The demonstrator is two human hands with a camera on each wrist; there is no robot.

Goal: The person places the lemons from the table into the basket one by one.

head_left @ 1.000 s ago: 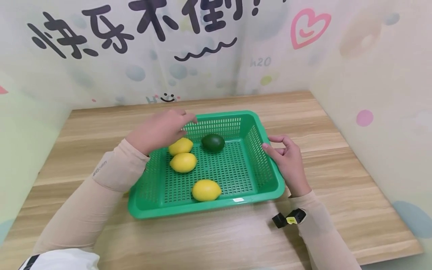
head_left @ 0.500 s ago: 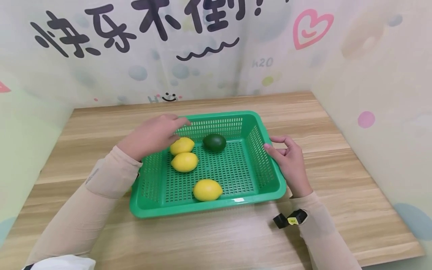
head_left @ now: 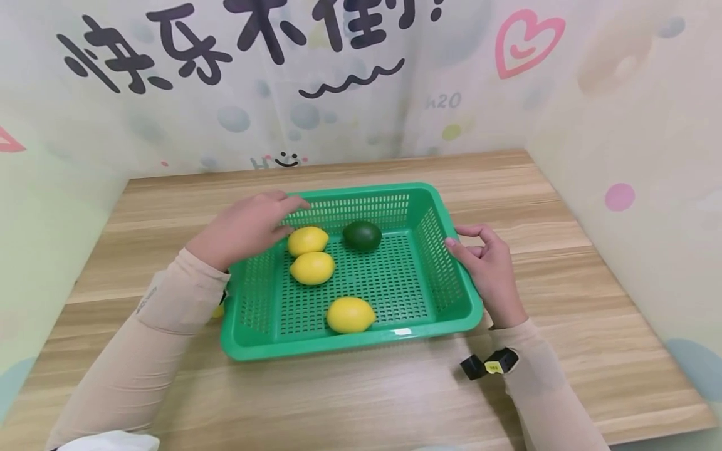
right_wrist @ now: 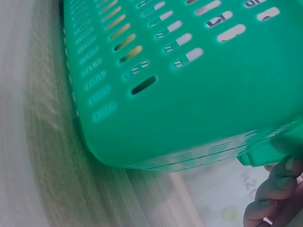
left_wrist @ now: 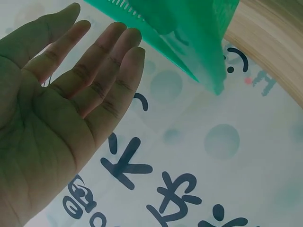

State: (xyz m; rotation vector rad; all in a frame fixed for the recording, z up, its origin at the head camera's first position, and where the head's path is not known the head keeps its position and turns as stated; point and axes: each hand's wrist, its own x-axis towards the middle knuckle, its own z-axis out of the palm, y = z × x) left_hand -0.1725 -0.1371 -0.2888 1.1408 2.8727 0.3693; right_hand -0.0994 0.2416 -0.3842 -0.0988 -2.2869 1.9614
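While left hand [head_left: 244, 227] hovers flat, fingers spread (palm down) over basket [head_left: 361, 341] corner, right hand [head_left: 487, 266] loosely curled beside its rim.

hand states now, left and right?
Left hand: open, fingers straight, holding nothing, over the green basket by its left rim.
Right hand: thumb touches the basket's right rim, fingers loosely curled; a grip cannot be told.
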